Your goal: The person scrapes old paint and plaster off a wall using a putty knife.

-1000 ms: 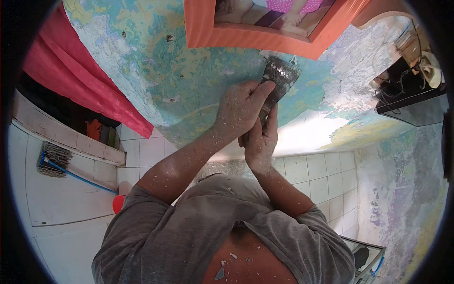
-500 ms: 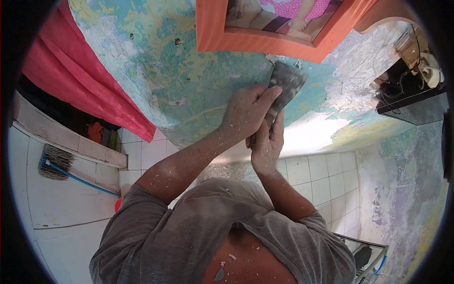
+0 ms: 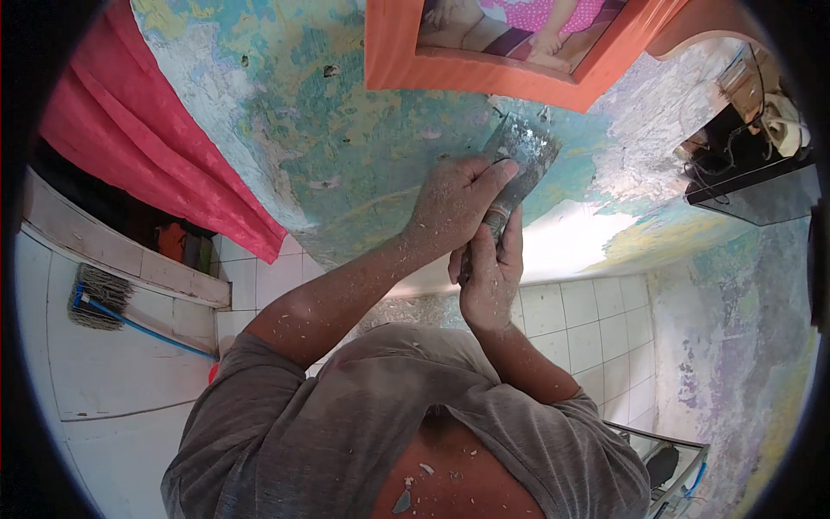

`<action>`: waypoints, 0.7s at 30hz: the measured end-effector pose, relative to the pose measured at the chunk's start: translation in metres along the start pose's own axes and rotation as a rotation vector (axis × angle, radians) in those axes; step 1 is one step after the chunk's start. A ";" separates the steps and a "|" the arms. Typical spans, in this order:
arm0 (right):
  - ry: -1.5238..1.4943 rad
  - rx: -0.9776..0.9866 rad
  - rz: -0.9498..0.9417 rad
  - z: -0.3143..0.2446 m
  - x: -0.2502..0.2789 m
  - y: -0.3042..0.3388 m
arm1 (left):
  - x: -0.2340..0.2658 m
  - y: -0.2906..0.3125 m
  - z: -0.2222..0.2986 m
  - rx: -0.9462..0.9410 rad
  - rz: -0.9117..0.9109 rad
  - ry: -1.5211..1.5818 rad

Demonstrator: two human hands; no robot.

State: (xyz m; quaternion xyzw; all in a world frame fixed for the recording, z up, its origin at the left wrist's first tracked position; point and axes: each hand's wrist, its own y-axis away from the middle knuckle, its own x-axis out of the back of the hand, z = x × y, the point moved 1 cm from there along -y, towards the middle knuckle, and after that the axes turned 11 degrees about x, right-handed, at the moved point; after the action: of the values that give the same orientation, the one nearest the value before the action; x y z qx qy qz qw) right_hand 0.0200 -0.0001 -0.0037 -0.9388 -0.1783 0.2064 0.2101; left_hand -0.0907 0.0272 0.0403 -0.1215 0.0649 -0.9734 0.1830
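Observation:
Both my hands are closed on one scraper [image 3: 529, 154], a wide, worn metal blade with paint flecks and a narrow handle. My right hand [image 3: 493, 281] wraps the handle from below. Farther up, my left hand [image 3: 454, 203] grips where handle and blade meet, its thumb pressed along the blade. The blade's far edge lies at the wall [image 3: 363, 143], just under the orange picture frame [image 3: 475, 80]; whether it touches the wall I cannot tell. Patches of green, yellow and white paint cover the wall. Small chips cling to my forearms and shirt.
A pink curtain [image 3: 164, 147] hangs at the left above a doorway. Below it, a brush with a blue handle [image 3: 101, 298] lies on the white floor. At the right, a dark shelf [image 3: 752, 177] carries cables. A metal rack [image 3: 679, 467] stands at the lower right.
The scraper's blade has tilted slightly, and its flecked face now catches the light. Both hands keep their hold in nearly the same place.

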 end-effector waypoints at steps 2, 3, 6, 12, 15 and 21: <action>0.003 -0.005 -0.006 0.002 -0.002 -0.003 | -0.001 0.001 0.000 -0.006 -0.003 0.003; 0.004 -0.011 -0.014 0.004 -0.003 -0.006 | 0.001 -0.003 0.001 -0.019 0.012 0.000; -0.022 0.048 -0.017 0.017 0.007 -0.009 | -0.003 -0.001 0.002 -0.026 0.015 -0.019; 0.003 0.041 -0.030 0.023 0.009 -0.015 | -0.005 -0.004 0.001 -0.030 0.056 0.014; 0.060 0.087 -0.056 0.025 0.017 -0.011 | -0.003 -0.001 -0.007 -0.016 0.041 0.003; 0.205 0.145 -0.121 0.020 0.033 -0.031 | -0.005 -0.004 0.010 -0.001 0.062 0.060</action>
State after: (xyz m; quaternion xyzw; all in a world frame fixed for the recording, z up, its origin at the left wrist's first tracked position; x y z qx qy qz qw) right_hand 0.0315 0.0466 -0.0161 -0.9249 -0.1967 0.1085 0.3067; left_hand -0.0850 0.0323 0.0495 -0.0905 0.0748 -0.9704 0.2110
